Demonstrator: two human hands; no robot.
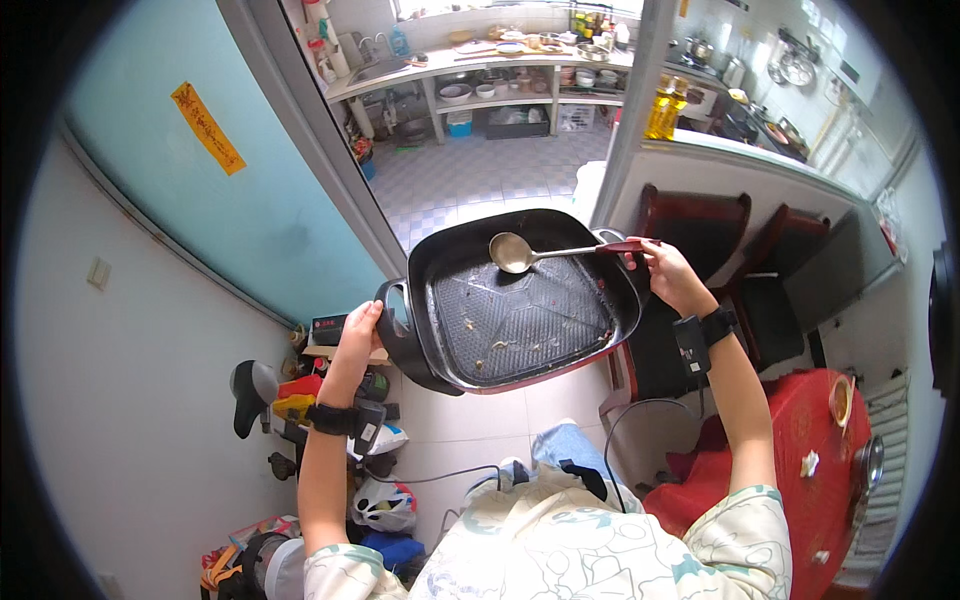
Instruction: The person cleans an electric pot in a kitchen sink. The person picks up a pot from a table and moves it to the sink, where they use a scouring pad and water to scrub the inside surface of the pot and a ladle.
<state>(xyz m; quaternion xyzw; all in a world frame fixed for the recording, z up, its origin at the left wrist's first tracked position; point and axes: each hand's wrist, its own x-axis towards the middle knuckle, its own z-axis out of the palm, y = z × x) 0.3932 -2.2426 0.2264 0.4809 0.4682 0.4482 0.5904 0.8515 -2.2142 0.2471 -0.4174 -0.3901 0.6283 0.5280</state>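
A black rectangular electric cooking pan [525, 322] with rounded corners is held up in front of me, food scraps stuck to its ridged bottom. My left hand [364, 330] grips its left side handle [394, 306]. At the other side, my right hand [667, 274] holds the right end of the pan, and the dark red handle [628, 246] of a metal ladle is in the same grasp. The ladle's bowl [512, 253] hangs over the pan's far part. My right fingers partly hide the pan's right handle.
A doorway with a grey frame [626, 127] opens onto a tiled kitchen floor [480, 172] and a counter [450, 56] crowded with dishes. Dark chairs [694, 217] and a red-covered table [795, 450] stand at the right. Bags [384, 504] and a bicycle saddle [253, 394] are at the left.
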